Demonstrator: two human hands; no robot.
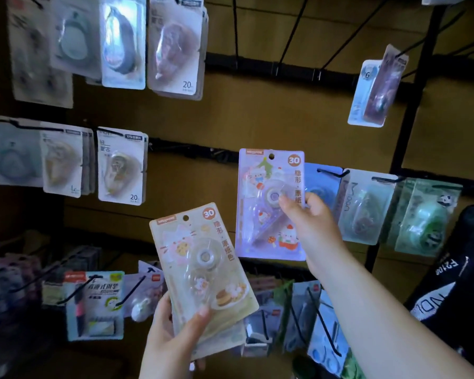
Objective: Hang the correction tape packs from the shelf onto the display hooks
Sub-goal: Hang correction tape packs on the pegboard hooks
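Lilac pack, pinched in your right hand: square its punched hole to the nearest hook tip, while your left hand grips the cream pack.

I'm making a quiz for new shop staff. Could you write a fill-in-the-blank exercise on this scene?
1. The right hand grips the purple pack, held ___ than the beige pack in the left hand.
2. The round badge on each of those packs reads ___.
3. The purple pack's top hole is ___, with no hook through it.
Missing words: higher; 30; empty.
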